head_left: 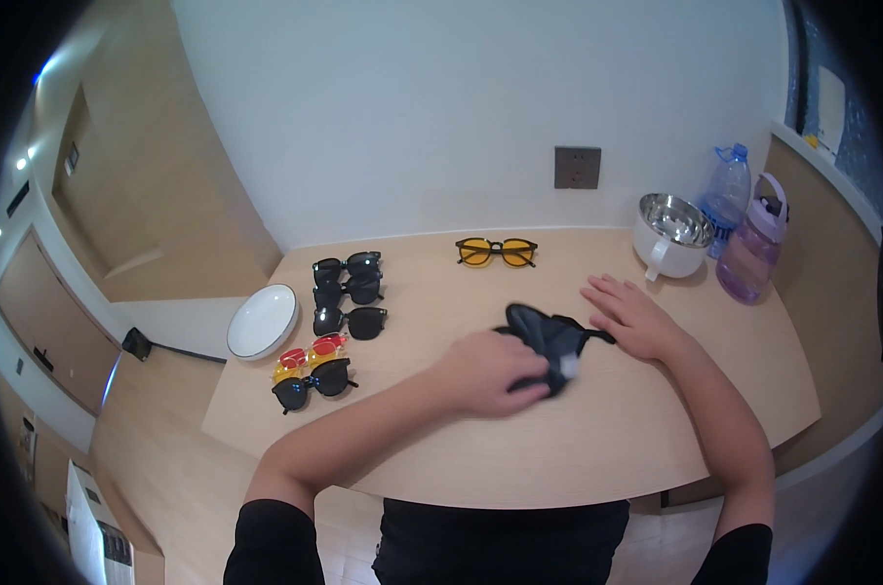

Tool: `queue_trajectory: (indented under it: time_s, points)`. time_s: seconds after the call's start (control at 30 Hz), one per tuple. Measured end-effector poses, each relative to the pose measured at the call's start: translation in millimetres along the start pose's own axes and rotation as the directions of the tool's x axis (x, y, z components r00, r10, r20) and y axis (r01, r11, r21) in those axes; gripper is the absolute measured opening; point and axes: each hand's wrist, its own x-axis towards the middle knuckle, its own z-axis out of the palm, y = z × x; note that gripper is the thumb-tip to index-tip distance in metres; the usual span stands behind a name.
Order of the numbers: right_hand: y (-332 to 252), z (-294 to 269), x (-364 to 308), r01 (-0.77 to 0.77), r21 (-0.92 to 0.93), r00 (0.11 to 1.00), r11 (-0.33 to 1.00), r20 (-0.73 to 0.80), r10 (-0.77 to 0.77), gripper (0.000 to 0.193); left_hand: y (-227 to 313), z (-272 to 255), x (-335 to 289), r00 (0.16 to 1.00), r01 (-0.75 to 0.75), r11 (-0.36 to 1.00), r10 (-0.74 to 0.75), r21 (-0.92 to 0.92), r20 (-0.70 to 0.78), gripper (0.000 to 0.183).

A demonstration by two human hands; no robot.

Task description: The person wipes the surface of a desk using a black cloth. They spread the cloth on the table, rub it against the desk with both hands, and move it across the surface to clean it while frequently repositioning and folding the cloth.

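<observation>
A soft black pouch (550, 343) with a small white patch lies in the middle of the table, somewhat blurred. My left hand (500, 371) is closed on its left side, and the curled fingers partly cover it. From the pouch's right side a thin black end reaches toward my right hand (636, 317). That hand rests flat on the tabletop with its fingers stretched out and holds nothing. Beyond the pouch, near the wall, sit black-framed glasses with yellow lenses (497, 253).
At the left stand several dark sunglasses (352, 322) in a column, with red-lensed glasses (312, 353) among them, beside a white dish (264, 322). A white metal-lined cup (656, 255), a clear bottle (727, 190) and a purple bottle (749, 255) occupy the back right.
</observation>
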Motion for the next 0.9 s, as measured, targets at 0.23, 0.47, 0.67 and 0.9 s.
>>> queue_trajectory:
  time_s: [0.23, 0.47, 0.67, 0.9]
  points:
    - [0.9, 0.1, 1.6, 0.025, 0.005, 1.0, 1.0, 0.001, -0.025, 0.058, 13.9, 10.4, 7.0, 0.966, -0.238, 0.95, 0.253, -0.202, 0.048, 0.03]
    - [-4.3, -2.2, 2.2, 0.009, 0.002, 1.0, 1.0, -0.006, -0.009, 0.057, -44.6, -8.7, -1.9, 0.993, 0.11, 0.993, -0.113, 0.052, 0.046, 0.031]
    - [-8.2, -2.4, -0.5, -0.015, 0.011, 1.0, 1.0, -0.011, 0.015, 0.056, -73.5, -21.6, -15.4, 0.907, 0.419, 0.899, -0.42, 0.126, -0.018, 0.032]
    - [-5.2, -0.2, -0.8, -0.003, 0.018, 1.0, 1.0, -0.018, 0.004, 0.056, -14.1, -7.9, -3.5, 0.972, 0.234, 0.969, -0.235, 0.085, 0.008, 0.025]
